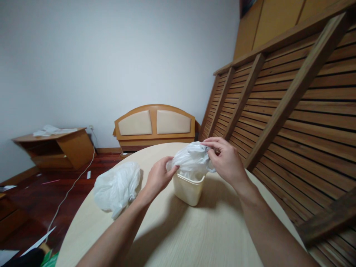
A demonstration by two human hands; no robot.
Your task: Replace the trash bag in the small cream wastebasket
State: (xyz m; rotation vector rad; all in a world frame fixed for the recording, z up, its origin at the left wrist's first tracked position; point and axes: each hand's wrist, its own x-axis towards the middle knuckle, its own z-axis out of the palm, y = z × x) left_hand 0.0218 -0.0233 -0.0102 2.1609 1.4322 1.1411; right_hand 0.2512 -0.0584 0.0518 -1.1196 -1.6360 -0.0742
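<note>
Head view: thin, wrinkly, translucent white bag [190, 157] over cream bin [187, 190].

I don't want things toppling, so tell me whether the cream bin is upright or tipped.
Upright: the cream bin stands base-down on the round table, its rim uppermost, close to the held white bag.

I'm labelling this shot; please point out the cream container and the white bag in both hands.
Cream container [185, 190], head view: its outer wall.
White bag [191, 159], head view: its crumpled middle.
</note>
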